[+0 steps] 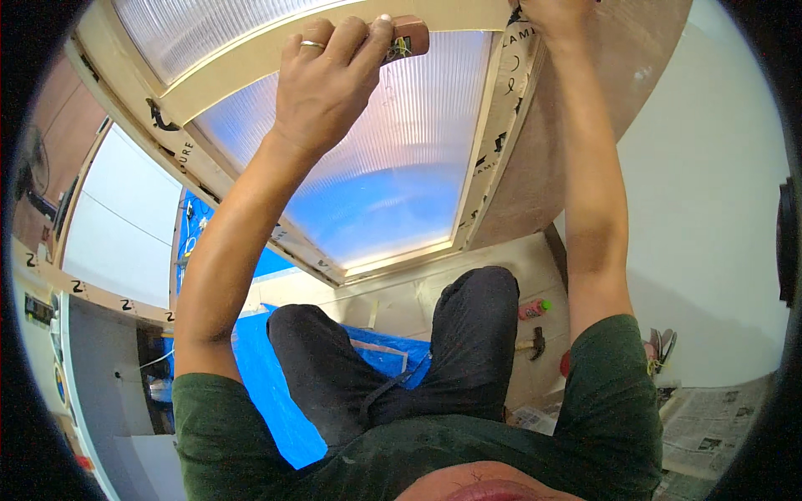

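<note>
My left hand [327, 79] is closed around a small reddish-brown block [408, 39] that looks like a sanding block, with print on its side. It is held against the pale wooden crossbar [225, 71] of a framed door with ribbed translucent panels [393, 150]. My right hand [561, 15] is at the top edge of the view, by the upper right stile [511, 92] of the same frame. Its fingers are mostly cut off by the view's edge. Printed protective tape covers the frame's side rails.
A blue sheet [276, 392] lies under my knees. To the right on the floor are a hammer [536, 343], a pink bottle with a green cap [535, 309] and newspapers [710, 417]. A brown wooden panel [526, 196] stands behind the door, beside a white wall [702, 209].
</note>
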Demonstrator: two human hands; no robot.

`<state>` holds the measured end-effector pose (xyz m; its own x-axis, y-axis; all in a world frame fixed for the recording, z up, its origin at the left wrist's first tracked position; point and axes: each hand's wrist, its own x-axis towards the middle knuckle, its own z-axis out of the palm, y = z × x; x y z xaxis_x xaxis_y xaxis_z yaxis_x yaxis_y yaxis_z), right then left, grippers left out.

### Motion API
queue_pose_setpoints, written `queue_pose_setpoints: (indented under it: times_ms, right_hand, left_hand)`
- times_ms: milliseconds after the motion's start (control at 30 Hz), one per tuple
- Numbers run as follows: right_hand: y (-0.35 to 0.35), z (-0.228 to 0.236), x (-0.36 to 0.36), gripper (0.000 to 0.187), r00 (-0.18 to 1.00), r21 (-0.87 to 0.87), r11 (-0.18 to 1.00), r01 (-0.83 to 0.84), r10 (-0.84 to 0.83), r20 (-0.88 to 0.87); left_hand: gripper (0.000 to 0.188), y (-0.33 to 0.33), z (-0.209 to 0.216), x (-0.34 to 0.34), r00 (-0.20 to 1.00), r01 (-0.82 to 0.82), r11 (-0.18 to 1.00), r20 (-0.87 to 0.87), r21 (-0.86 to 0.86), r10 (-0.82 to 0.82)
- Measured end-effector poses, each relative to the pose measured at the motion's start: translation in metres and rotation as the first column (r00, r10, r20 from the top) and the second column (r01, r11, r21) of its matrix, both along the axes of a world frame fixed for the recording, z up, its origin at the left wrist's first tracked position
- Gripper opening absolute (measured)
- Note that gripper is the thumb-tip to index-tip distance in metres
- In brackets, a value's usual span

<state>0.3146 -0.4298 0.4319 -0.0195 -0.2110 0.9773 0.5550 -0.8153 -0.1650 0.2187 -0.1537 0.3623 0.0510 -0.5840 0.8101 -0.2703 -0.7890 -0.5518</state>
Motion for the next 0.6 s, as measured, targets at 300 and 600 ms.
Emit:
queue_pose_setpoints:
  times_ms: [300, 600]
  right_hand:
    - [-0.001, 0.001, 0.003, 0.089, 1.0, 0.034, 0.999, -0.003, 0.003, 0.006]
    - [-0.009, 0.002, 0.007, 0.092, 0.997, -0.029, 1.0, -0.002, 0.004, 0.08]
  left_hand:
    - [0.047, -0.056, 0.003, 0.011, 0.999, -0.015, 0.999, -0.044, 0.051, 0.017]
    - [0.017, -0.109, 0.016, 0.018, 0.988, 0.121, 0.992, -0.096, -0.025, -0.123]
